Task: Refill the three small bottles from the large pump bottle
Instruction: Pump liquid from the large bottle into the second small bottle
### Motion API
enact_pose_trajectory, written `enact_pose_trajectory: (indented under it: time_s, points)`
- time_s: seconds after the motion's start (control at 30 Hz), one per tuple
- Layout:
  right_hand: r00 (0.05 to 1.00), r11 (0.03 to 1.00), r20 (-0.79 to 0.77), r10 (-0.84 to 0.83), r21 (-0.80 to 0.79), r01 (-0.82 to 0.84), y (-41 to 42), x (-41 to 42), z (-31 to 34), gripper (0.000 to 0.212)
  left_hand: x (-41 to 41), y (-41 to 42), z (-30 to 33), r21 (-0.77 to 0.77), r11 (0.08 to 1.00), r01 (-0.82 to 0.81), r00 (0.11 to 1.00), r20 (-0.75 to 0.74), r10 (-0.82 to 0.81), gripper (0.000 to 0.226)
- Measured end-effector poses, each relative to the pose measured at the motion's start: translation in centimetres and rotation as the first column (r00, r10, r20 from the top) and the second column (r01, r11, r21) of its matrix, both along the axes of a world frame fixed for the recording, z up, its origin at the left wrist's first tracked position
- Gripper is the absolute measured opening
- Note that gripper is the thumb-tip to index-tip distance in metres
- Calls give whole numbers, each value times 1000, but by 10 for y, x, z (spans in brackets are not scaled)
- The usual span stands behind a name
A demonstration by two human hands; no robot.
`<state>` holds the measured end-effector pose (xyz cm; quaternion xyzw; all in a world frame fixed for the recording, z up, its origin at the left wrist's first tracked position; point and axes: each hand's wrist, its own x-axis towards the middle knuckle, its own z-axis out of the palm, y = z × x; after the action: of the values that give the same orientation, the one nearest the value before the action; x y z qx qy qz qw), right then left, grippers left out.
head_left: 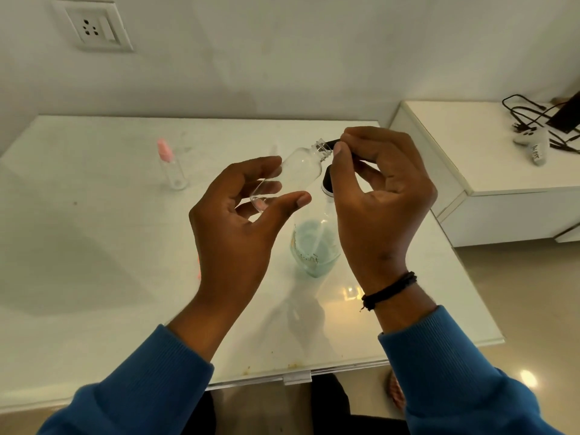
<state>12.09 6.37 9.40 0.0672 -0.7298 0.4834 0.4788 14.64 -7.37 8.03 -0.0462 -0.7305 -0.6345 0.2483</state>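
Note:
My left hand (241,215) holds a clear small bottle (301,166) by its base, tilted with its open threaded neck up and to the right. That neck meets the black nozzle of the large pump bottle (314,246), which stands on the table with pale blue liquid in its lower part. My right hand (379,196) grips the black pump head (328,180), thumb and fingers curled over it. A second small bottle (174,171) with a pink cap stands upright at the back left. Low beside my left wrist a pink smear shows; what it is cannot be told.
The white glossy table (110,246) ends at a front edge near my lap. A white cabinet (502,171) to the right carries black cables and a white controller (530,138). A wall socket (94,26) sits at the upper left.

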Motion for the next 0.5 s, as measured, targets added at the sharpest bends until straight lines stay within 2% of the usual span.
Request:
enact_pose_trajectory:
  time_s: [0.23,0.5]
  points:
    - [1000,999,-5,-28,36,28,3,-2,0,7,0,-4,-7,13,997,78,997,6,-78,50]
    - [999,997,-21,-39,68,40,5,-3,2,11,0,-6,-5,116,986,119,991,41,-125,51]
